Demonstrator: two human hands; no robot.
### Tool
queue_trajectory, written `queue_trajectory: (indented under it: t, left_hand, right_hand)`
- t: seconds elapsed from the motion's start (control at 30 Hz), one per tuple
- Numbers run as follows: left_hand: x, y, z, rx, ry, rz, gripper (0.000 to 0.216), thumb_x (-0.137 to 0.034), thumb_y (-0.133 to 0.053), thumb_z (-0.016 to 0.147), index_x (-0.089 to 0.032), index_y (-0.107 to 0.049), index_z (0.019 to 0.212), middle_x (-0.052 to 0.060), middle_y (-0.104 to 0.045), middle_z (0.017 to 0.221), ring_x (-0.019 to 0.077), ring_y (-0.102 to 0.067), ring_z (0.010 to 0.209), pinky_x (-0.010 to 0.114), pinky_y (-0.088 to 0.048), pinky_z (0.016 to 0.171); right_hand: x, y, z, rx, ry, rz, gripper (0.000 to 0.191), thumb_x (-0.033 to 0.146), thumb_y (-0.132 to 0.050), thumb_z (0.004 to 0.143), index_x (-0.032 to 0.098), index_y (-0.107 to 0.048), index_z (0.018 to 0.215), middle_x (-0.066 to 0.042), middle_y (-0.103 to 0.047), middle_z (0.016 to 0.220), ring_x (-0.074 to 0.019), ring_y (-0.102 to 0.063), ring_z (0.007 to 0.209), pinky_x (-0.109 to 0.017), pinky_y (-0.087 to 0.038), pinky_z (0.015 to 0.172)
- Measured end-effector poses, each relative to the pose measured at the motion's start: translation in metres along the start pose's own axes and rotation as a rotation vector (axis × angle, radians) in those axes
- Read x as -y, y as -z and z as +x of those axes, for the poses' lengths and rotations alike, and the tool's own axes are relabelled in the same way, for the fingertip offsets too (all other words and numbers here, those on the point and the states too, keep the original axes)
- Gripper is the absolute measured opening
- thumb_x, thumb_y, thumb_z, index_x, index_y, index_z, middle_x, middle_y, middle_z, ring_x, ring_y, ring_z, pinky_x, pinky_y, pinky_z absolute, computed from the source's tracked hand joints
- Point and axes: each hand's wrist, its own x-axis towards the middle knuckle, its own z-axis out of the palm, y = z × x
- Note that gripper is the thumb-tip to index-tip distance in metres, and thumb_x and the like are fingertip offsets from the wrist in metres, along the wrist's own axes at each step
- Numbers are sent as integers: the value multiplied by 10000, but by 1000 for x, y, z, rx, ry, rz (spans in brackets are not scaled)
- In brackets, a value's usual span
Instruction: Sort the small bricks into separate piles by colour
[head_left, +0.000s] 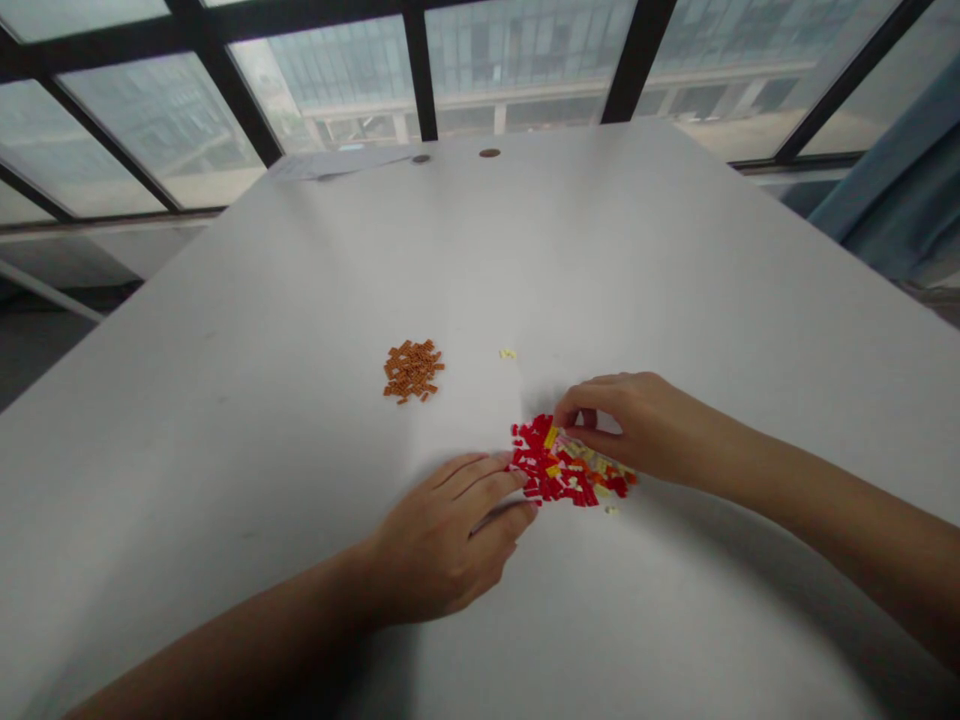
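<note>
Red mini bricks [546,470] sit in a loose pile, mixed with some yellow and orange, toward the near side of the table [225,420]; our left hand [446,535] lies open, fingers together, tips touching the pile; our right hand [637,430] curls over it, though we can't tell if it's pinching anything; a heap of orange bricks [412,370] sits well apart, farther up.

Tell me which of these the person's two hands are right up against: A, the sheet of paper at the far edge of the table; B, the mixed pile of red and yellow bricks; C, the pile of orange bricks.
B. The left hand and right hand both have their fingertips at the mixed pile of red and yellow bricks, while the orange bricks lie apart, farther up the table.
</note>
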Motion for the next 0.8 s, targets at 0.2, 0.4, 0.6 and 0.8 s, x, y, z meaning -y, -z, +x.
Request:
queue_trajectory:
  t: [0.2, 0.4, 0.6, 0.8]
  left_hand:
    - [0, 1, 1, 5, 2, 5, 254, -147, -488, 910, -100, -635, 1112, 142, -686, 1135, 265, -621, 1124, 440, -529, 989]
    - [0, 0, 1, 0, -1, -7, 263, -137, -513, 892, -87, -628, 1123, 152, -685, 1129, 285, -622, 1121, 461, -530, 982]
    - [0, 1, 1, 2, -3, -7, 265, -123, -506, 887, -92, -627, 1120, 146, -688, 1132, 281, -628, 1110, 455, -535, 977]
    - [1, 2, 2, 5, 6, -9, 263, -133, -497, 892, -106, -626, 1120, 140, -691, 1140, 263, -619, 1137, 437, -534, 989]
  right_hand:
    - [6, -1, 1, 13, 41, -85, 112, 172, -569, 819, 204, -672, 848, -19, -707, 749, -151, -609, 630, -273, -441, 618]
    - [6, 9, 11, -82, -108, 37, 57, 189, -592, 745, 215, -609, 793, 32, -629, 629, -109, -552, 525, -227, -402, 542]
    - [-18, 6, 52, -254, -161, -16, 18, 204, -598, 776, 197, -606, 790, -1, -647, 683, -136, -580, 601, -250, -412, 610]
    - [-23, -4, 83, -293, -186, 34, 13, 173, -617, 779, 180, -613, 789, -19, -669, 724, -148, -598, 651, -258, -417, 639]
